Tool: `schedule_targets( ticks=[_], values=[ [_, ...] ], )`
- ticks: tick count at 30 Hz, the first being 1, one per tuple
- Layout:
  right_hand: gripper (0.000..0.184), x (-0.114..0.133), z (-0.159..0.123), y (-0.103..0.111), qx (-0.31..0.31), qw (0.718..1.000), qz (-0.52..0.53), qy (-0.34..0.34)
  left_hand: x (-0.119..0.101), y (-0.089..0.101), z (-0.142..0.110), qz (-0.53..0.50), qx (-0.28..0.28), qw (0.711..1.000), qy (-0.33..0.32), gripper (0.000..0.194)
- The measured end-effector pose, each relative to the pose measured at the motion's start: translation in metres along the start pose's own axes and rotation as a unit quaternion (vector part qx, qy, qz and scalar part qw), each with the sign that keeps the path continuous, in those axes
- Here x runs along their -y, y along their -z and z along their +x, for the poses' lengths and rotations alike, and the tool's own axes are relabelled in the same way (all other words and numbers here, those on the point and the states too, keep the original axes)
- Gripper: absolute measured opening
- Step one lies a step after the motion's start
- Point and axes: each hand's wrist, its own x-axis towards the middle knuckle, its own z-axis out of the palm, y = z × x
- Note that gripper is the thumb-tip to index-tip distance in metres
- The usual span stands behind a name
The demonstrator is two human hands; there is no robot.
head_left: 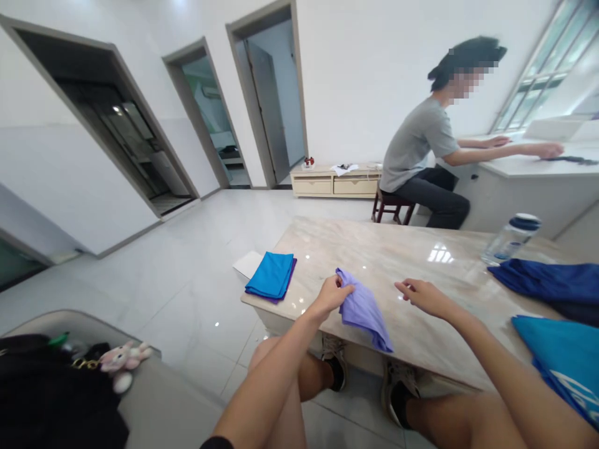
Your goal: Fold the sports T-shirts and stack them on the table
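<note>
My left hand (pixel 333 294) is closed on the upper left edge of a folded lavender cloth (pixel 364 310), pinching it between thumb and fingers. The cloth hangs at a slant above the front part of the marble-topped table (pixel 374 249), its lower corner near the table's front edge. To the right of it, my right hand (pixel 420 295) hovers over the tabletop, apart from the cloth, with loosely bent fingers and nothing in them. At the table's left end lies a folded bright blue cloth (pixel 270 274) on top of a purple one (pixel 289 282).
On the table's right are a clear water bottle (pixel 511 240), dark blue fabric (pixel 547 284) and teal-blue fabric (pixel 556 343). A person (pixel 421 137) sits on a stool beyond, at a white counter (pixel 524 162). A sofa (pixel 173 399) with a black bag (pixel 51 393) stands at lower left.
</note>
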Motion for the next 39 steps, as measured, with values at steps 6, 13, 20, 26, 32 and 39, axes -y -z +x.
schedule_targets(
  ticks=[6, 13, 20, 26, 32, 39],
  values=[
    [0.052, 0.017, -0.01, -0.006, 0.049, 0.997, 0.025, 0.056, -0.08, 0.103, -0.062, -0.01, -0.172, 0.983, -0.062, 0.03],
    [0.065, 0.013, -0.013, -0.007, 0.071, 0.992, 0.052, 0.094, -0.088, 0.208, -0.101, 0.021, -0.36, 0.93, -0.066, 0.028],
    [0.063, 0.01, -0.026, -0.01, 0.071, 0.993, 0.047, 0.081, -0.071, 0.243, -0.031, -0.129, -0.434, 0.892, -0.002, 0.034],
    [0.052, -0.008, -0.015, -0.009, 0.063, 0.995, 0.065, 0.045, -0.024, 0.249, 0.007, -0.145, -0.459, 0.875, 0.05, 0.033],
    [0.04, -0.008, -0.006, -0.006, 0.078, 0.992, 0.086, 0.042, 0.068, 0.198, -0.094, -0.083, -0.441, 0.87, 0.206, 0.029],
    [0.032, 0.013, -0.013, -0.002, 0.065, 0.995, 0.078, 0.022, 0.069, 0.087, -0.275, -0.003, -0.261, 0.943, 0.207, 0.019]
  ],
)
